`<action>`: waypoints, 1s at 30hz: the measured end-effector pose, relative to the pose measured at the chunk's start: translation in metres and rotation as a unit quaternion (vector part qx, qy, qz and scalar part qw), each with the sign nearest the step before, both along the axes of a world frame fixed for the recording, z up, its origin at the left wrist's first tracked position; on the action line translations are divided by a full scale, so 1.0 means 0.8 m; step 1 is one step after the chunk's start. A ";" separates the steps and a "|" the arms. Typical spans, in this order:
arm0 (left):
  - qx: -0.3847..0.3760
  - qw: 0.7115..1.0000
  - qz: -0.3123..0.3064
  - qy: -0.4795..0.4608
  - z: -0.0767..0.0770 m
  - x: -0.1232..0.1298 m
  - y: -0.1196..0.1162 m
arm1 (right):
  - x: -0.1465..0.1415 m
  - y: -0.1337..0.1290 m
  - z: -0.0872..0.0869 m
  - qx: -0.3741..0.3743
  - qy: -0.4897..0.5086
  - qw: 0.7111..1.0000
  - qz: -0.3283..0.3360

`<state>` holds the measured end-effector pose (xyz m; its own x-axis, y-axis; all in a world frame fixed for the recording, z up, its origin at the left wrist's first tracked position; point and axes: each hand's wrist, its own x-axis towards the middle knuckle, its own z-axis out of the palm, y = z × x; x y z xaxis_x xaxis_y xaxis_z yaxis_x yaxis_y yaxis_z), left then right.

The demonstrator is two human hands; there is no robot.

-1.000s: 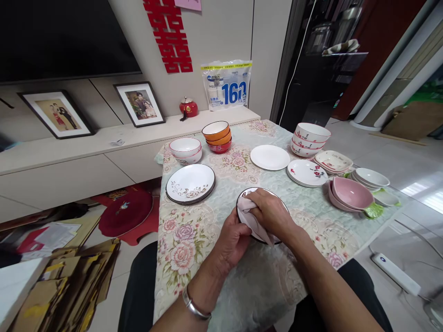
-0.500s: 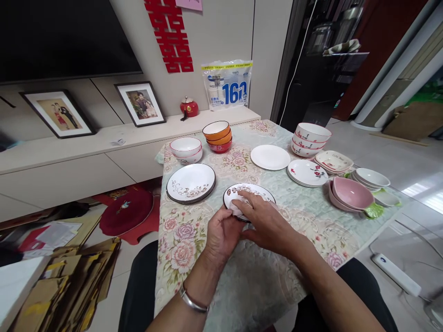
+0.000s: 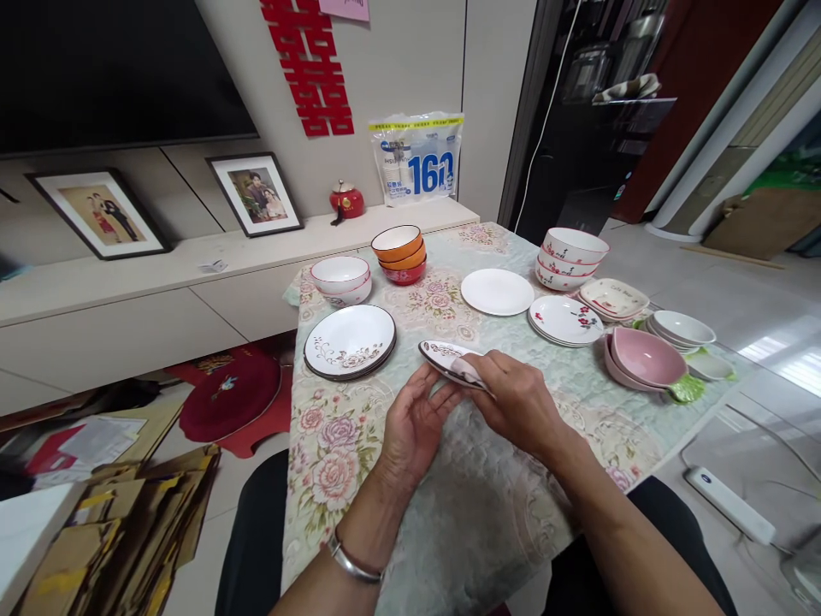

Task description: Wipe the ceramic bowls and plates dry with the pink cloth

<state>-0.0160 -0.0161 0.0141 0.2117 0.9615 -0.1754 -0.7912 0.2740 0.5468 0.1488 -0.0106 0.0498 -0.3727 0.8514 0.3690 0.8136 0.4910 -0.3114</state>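
Plate stack point(image 3: 350, 340) before bowls point(image 3: 339, 275), left of flat plate point(image 3: 497, 292).

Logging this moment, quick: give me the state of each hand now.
Left hand: open, palm up, fingers at the underside of the tilted plate.
Right hand: closed, gripping the plate's edge with the cloth.

Directions from held plate point(image 3: 449, 361). 12 o'clock: open lane of cloth point(image 3: 438, 301), between orange bowls point(image 3: 398, 248), 11 o'clock, and white plate point(image 3: 497, 292), 1 o'clock. 10 o'clock: red-rimmed bowls point(image 3: 340, 275), obstacle. 9 o'clock: dark-rimmed plates point(image 3: 350, 340), obstacle, narrow gap. 2 o'clock: flowered plates point(image 3: 564, 319), tall bowls point(image 3: 572, 248) behind. 3 o'clock: pink bowls point(image 3: 647, 355), beyond right hand point(image 3: 516, 398). 6 o'clock: bare cloth, forearms either side.
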 end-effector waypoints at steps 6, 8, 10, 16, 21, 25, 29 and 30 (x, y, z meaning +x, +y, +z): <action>-0.081 0.991 0.068 0.076 -0.005 0.002 0.003 | 0.032 0.011 0.009 -0.078 0.324 0.941 -0.056; -0.064 0.992 0.073 0.085 -0.004 0.004 0.003 | 0.044 0.016 0.007 -0.165 0.455 0.873 -0.066; -0.027 0.994 0.060 0.087 -0.001 0.004 0.002 | 0.052 0.021 0.004 -0.238 0.548 0.799 -0.065; 0.014 0.998 -0.015 0.062 0.001 0.006 -0.005 | 0.054 0.029 -0.003 -0.377 0.622 0.685 -0.046; -0.028 0.997 -0.024 0.072 -0.002 0.008 -0.007 | 0.048 0.038 -0.017 -0.390 0.592 0.701 -0.075; -0.060 0.995 -0.017 0.074 -0.006 0.007 -0.006 | 0.050 0.047 -0.036 -0.324 0.510 0.790 -0.106; -0.073 0.995 -0.026 0.070 -0.009 0.006 -0.007 | 0.063 0.054 -0.038 -0.161 0.352 0.902 -0.191; -0.077 0.994 -0.029 0.070 -0.009 0.006 -0.007 | 0.067 0.054 -0.036 -0.108 0.305 0.920 -0.219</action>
<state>-0.0110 -0.0219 0.0068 0.2286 0.9082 -0.3506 -0.6910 0.4051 0.5987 0.2024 0.0326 0.0208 0.2449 0.9487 0.2000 0.5607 0.0297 -0.8275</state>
